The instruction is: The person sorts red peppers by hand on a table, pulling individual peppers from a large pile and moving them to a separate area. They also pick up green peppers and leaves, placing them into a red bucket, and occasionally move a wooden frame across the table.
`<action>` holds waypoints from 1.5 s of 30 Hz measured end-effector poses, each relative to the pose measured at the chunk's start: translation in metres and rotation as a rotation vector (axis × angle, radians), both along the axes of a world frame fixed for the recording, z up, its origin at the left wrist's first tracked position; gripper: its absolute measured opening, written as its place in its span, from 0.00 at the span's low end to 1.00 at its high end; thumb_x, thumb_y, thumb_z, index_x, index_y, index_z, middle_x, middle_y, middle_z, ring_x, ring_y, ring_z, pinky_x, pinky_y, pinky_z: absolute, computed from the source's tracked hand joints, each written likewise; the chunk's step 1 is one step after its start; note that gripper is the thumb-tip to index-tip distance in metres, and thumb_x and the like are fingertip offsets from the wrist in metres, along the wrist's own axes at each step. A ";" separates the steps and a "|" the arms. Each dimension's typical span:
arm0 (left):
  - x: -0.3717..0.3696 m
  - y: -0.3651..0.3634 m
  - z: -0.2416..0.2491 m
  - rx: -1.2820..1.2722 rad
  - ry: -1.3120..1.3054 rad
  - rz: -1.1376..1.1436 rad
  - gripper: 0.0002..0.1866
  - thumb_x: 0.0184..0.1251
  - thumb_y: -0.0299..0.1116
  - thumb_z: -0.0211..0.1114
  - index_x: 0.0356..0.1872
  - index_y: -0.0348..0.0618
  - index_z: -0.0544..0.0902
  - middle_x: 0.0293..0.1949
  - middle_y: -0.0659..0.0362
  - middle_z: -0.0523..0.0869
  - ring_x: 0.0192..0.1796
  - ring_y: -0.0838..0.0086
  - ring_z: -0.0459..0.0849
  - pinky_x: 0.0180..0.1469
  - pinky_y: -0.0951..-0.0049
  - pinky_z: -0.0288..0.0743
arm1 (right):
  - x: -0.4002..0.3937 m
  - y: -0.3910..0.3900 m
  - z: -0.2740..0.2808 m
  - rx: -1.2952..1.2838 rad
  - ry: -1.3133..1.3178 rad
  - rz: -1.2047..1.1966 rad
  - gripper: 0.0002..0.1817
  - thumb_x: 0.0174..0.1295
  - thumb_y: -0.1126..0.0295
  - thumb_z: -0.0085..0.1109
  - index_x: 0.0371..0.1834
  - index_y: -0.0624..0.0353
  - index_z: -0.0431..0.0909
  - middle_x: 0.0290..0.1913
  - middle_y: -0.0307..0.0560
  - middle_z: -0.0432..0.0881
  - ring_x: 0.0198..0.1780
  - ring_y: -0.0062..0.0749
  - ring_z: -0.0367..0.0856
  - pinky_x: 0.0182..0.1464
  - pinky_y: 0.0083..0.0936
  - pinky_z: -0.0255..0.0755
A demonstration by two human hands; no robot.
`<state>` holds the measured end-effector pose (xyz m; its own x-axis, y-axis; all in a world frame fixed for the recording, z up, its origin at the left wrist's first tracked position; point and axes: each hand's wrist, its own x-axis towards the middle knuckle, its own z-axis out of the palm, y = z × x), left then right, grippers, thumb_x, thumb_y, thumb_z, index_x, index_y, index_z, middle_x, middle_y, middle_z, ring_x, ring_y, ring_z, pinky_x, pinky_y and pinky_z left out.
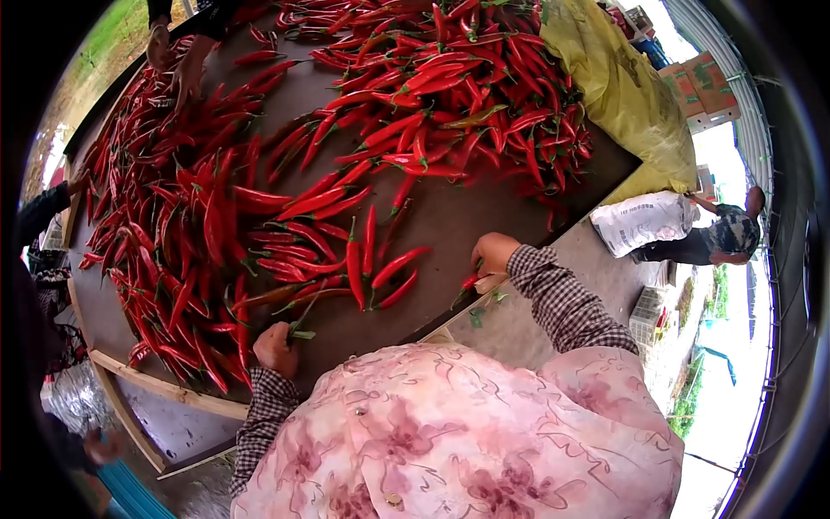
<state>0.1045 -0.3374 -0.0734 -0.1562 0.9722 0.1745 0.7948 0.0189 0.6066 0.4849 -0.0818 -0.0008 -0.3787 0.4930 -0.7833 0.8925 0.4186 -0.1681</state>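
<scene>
Red chili peppers (pixel 216 208) with green stems lie in a broad pile on the left of a dark brown table (pixel 450 233). A second heap of red chili peppers (pixel 467 78) covers the far middle and right. My left hand (pixel 276 350) is closed at the near edge, with a thin leafy green stem (pixel 304 316) sticking up from its fingers. Close by lie several loose peppers (pixel 354 268). My right hand (pixel 495 254) is curled at the table's right edge, its fingertips partly hidden. A short red chili pepper (pixel 469 281) shows just below those fingers.
Another person's hands (pixel 186 73) work in the peppers at the far left. A yellow sheet (pixel 631 95) covers something at the right corner. Beyond it, a person (pixel 735 233) handles a white sack (pixel 644 223). Cardboard boxes (pixel 700 86) stand behind. Wooden strips (pixel 164 385) edge the table.
</scene>
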 end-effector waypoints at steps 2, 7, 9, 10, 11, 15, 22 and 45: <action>-0.001 0.002 0.002 -0.025 -0.043 0.001 0.10 0.42 0.26 0.67 0.25 0.42 0.73 0.23 0.52 0.76 0.28 0.54 0.78 0.29 0.61 0.71 | -0.010 0.001 -0.002 -0.027 -0.041 0.112 0.16 0.41 0.68 0.68 0.37 0.53 0.85 0.34 0.51 0.83 0.39 0.44 0.81 0.43 0.34 0.75; -0.007 0.004 -0.004 -0.022 -0.031 -0.009 0.10 0.42 0.26 0.66 0.26 0.42 0.74 0.24 0.52 0.77 0.29 0.54 0.78 0.30 0.61 0.72 | -0.028 -0.001 -0.005 -0.036 -0.076 0.620 0.15 0.43 0.73 0.62 0.38 0.57 0.84 0.36 0.56 0.82 0.39 0.50 0.80 0.42 0.37 0.75; -0.010 0.005 -0.008 -0.018 -0.012 0.004 0.10 0.42 0.26 0.66 0.26 0.42 0.74 0.24 0.52 0.77 0.29 0.54 0.79 0.30 0.61 0.72 | -0.035 0.001 -0.003 -0.065 -0.100 0.654 0.12 0.44 0.73 0.61 0.34 0.60 0.83 0.35 0.58 0.82 0.40 0.52 0.81 0.43 0.38 0.75; -0.009 0.005 -0.007 -0.025 -0.014 -0.001 0.10 0.42 0.26 0.66 0.26 0.43 0.74 0.24 0.52 0.77 0.29 0.54 0.79 0.30 0.61 0.72 | -0.030 0.004 -0.013 -0.127 -0.092 0.607 0.11 0.44 0.72 0.61 0.34 0.61 0.83 0.36 0.58 0.82 0.41 0.52 0.81 0.43 0.39 0.75; -0.008 0.004 -0.006 -0.034 -0.012 0.002 0.10 0.42 0.26 0.66 0.27 0.43 0.74 0.25 0.52 0.77 0.30 0.54 0.79 0.30 0.60 0.72 | -0.035 0.004 -0.013 -0.190 -0.082 0.569 0.11 0.44 0.72 0.61 0.33 0.61 0.82 0.36 0.58 0.82 0.41 0.52 0.81 0.43 0.40 0.75; -0.009 0.000 -0.015 -0.003 -0.043 0.009 0.11 0.39 0.25 0.65 0.27 0.44 0.74 0.24 0.52 0.76 0.30 0.54 0.79 0.31 0.58 0.72 | -0.058 -0.003 -0.005 -0.154 -0.196 0.836 0.12 0.44 0.71 0.60 0.34 0.60 0.83 0.36 0.57 0.82 0.41 0.51 0.81 0.43 0.40 0.76; -0.015 0.000 -0.014 -0.070 0.007 -0.012 0.14 0.41 0.25 0.63 0.33 0.45 0.74 0.28 0.54 0.78 0.33 0.56 0.80 0.34 0.60 0.74 | -0.064 -0.004 -0.009 -0.242 -0.248 1.031 0.11 0.50 0.72 0.58 0.36 0.63 0.81 0.39 0.60 0.81 0.44 0.53 0.80 0.45 0.40 0.75; 0.055 0.015 0.049 -0.006 -1.565 0.435 0.15 0.70 0.43 0.56 0.46 0.43 0.79 0.30 0.68 0.78 0.30 0.86 0.72 0.30 0.79 0.68 | -0.235 -0.124 0.006 -0.406 1.240 -0.045 0.19 0.70 0.66 0.45 0.60 0.64 0.68 0.60 0.49 0.68 0.63 0.37 0.65 0.65 0.26 0.56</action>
